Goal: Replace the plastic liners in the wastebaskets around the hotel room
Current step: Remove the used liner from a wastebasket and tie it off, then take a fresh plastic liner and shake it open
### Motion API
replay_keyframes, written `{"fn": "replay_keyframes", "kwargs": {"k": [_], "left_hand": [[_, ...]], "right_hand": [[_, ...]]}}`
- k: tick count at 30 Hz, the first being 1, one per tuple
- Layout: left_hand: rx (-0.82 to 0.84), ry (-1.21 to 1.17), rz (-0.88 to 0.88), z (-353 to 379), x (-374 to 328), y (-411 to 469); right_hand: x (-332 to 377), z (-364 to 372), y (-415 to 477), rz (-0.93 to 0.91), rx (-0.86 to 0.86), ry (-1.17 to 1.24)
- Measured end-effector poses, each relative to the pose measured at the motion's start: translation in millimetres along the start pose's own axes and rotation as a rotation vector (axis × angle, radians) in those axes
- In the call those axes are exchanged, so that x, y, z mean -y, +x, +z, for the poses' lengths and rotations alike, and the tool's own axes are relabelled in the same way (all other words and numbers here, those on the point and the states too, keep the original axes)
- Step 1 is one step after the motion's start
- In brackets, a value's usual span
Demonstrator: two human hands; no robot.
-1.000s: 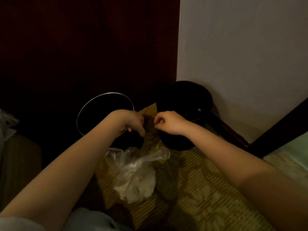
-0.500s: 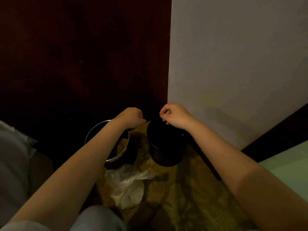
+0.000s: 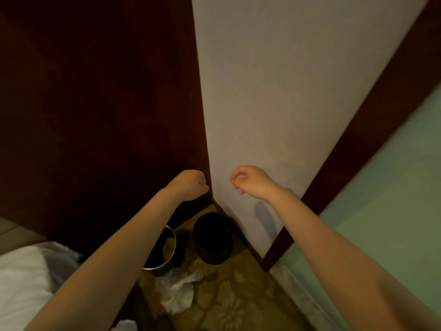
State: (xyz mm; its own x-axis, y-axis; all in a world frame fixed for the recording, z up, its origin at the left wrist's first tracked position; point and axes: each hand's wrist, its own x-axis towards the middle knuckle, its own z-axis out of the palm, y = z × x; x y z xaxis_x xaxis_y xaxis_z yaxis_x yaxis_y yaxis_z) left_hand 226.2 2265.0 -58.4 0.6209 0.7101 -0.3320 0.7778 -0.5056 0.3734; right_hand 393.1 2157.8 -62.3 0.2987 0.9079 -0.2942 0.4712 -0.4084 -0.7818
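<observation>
Head view, left hand (image 3: 191,185) and right hand (image 3: 250,179) risen well above black wastebasket (image 3: 214,255), each grip curled closed, visibly empty

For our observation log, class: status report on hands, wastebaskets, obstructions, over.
Left hand and right hand raised, fingers curled, nothing seen held. Silver-rimmed wastebasket and black wastebasket on floor, untouched. Crumpled clear bag lies before them.

Two bare forearms (image 3: 114,254), bare L hand (image 3: 191,185), bare R hand (image 3: 250,180), slim wrists, rounded knuckles
</observation>
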Motion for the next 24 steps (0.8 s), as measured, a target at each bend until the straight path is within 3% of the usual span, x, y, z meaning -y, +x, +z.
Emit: {"fn": "replay_keyframes", "kwargs": {"k": [5,9,16,24], "left_hand": [[0.045,0.049,0.117,-56.9,-77.8,-41.3],[0.048,0.076,0.295,-66.3,-136.3,-54.7],[0.157,0.125,0.751,1.3,-251.8,-94.6],[0.37,0.155,1.188,91.7,-399.5,-240.7]], "right_hand": [[31.8,-64.1,-79.9,0.046,-0.082,0.014],[26.5,-90.7,-140.8,0.117,-0.249,0.003],[-23.6,-109.1,-292.9,0.395,-0.678,0.099],[-71.6,-87.1,-524.1,0.713,-1.069,0.189]]}}
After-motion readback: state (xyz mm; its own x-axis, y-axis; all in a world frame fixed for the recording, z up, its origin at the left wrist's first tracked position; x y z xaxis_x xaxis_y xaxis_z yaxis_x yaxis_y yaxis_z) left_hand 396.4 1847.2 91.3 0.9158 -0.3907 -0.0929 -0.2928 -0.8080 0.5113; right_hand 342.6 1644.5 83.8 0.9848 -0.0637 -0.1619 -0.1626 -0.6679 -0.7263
